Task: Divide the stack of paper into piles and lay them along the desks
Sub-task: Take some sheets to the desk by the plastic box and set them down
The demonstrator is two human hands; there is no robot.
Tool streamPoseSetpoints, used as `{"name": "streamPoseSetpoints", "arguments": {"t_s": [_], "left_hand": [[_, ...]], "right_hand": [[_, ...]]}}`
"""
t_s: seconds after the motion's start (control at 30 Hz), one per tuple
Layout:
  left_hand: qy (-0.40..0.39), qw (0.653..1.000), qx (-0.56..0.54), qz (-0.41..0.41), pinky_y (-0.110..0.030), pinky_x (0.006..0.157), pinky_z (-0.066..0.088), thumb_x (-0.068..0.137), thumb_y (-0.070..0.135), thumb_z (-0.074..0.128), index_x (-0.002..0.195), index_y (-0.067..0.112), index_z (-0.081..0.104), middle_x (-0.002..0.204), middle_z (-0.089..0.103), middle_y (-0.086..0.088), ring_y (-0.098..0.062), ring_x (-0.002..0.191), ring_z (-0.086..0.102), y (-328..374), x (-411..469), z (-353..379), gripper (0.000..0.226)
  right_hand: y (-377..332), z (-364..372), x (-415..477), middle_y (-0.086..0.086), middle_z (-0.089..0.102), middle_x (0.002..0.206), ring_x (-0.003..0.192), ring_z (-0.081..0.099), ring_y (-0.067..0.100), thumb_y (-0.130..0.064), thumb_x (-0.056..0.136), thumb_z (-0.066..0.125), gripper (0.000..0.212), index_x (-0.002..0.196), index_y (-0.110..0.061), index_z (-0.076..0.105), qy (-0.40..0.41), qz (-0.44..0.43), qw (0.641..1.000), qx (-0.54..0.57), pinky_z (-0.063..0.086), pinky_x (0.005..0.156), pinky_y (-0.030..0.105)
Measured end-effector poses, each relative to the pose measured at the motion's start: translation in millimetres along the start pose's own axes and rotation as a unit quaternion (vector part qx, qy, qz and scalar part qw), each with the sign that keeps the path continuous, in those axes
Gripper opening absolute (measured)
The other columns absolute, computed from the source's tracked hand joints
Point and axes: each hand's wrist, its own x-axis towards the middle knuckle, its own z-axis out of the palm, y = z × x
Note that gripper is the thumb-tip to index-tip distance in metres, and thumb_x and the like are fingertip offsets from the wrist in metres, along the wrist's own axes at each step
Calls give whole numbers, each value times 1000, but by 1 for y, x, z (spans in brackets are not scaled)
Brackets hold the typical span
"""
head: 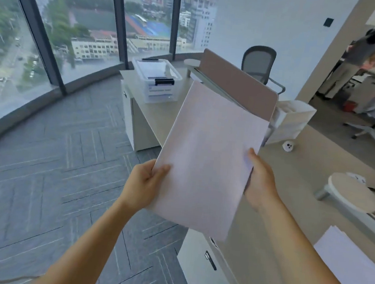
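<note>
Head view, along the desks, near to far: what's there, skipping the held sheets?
paper pile → round stand → small white round object → white drawer unit → clear storage box → office chair

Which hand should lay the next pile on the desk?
Right, probably. The right hand grips the paper over the desk; the left hand holds it above the carpet.

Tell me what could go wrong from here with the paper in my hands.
1. The stack of paper is in the air, gripped only at its near edges by the left hand and right hand. Its far end is unsupported, so loose sheets could slide off onto the carpet.
2. The clear storage box takes up much of the far desk, so a pile laid there might overhang the edge.
</note>
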Motion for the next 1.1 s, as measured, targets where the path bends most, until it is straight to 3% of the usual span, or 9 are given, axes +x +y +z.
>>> {"name": "streamPoseSetpoints", "arguments": {"t_s": [0.17, 0.27, 0.37, 0.47, 0.6, 0.7, 0.87, 0.97, 1.1], "left_hand": [[-25, 999, -22, -32, -40, 63, 49, 81, 57, 57, 89, -1, 65, 73, 64, -4, -20, 65, 58, -16, 25, -68, 59], [-51, 995, -35, -74, -33, 65, 48, 89, 49, 58, 90, 4, 70, 77, 68, -1, -18, 69, 62, -24, 36, -93, 47], [-79, 974, -164, -136, -30, 68, 52, 98, 34, 55, 99, 11, 74, 86, 73, -3, -17, 75, 66, -30, 47, -113, 30], [-65, 914, -342, -207, -35, 77, 55, 99, 25, 52, 106, 7, 71, 96, 71, -8, -20, 84, 67, -38, 62, -123, 27], [-41, 788, -553, -267, -41, 95, 49, 90, 33, 59, 96, 7, 74, 89, 69, -8, -25, 86, 67, -51, 84, -117, 31], [-26, 792, -541, -283, -42, 97, 49, 96, 29, 53, 116, 6, 65, 94, 73, -10, -24, 88, 69, -60, 115, -98, 32], [18, 826, -481, -293, -33, 71, 58, 105, 15, 41, 117, 7, 59, 92, 78, -4, -17, 83, 75, -73, 206, -62, 24], [26, 841, -451, -299, -33, 72, 58, 104, 14, 43, 116, 4, 59, 93, 79, -5, -17, 83, 75, -79, 271, -45, 23], [37, 828, -454, -327, -38, 75, 58, 103, 17, 46, 122, 1, 58, 106, 73, -12, -24, 90, 72, -83, 357, -19, 27]], "right_hand": [[27, 76, 6, 5, 74, 112, 103, 69, 23, -15, 100, 54, 20, 113, -13, 69, 39, -42, 997, -51, 53, 95, 43], [33, 107, 12, -1, 74, 105, 94, 69, 17, -14, 100, 54, 17, 97, -18, 71, 68, -57, 993, -76, 54, 88, 35], [38, 122, 32, -4, 74, 100, 94, 69, 21, -15, 98, 56, 17, 93, -20, 71, 90, -51, 992, -72, 54, 90, 39], [40, 134, 52, -2, 73, 99, 93, 69, 23, -17, 98, 57, 13, 93, -20, 69, 121, -46, 990, -57, 54, 89, 41], [51, 146, 88, 3, 67, 100, 87, 65, 22, -18, 99, 58, 8, 92, -19, 63, 162, -24, 986, -19, 53, 81, 35], [65, 152, 123, 4, 65, 94, 90, 62, 26, -18, 98, 58, 10, 88, -18, 60, 187, -1, 982, 5, 51, 83, 41], [75, 159, 200, 9, 67, 100, 86, 64, 27, -14, 98, 57, 11, 90, -18, 63, 205, 9, 978, 30, 52, 84, 42], [71, 159, 256, 16, 69, 118, 103, 67, 34, -16, 96, 58, 10, 94, -19, 67, 219, 18, 974, 49, 52, 96, 53], [59, 154, 331, 11, 69, 109, 99, 67, 32, -18, 99, 54, 13, 100, -20, 67, 225, 30, 972, 61, 55, 91, 51]]}}
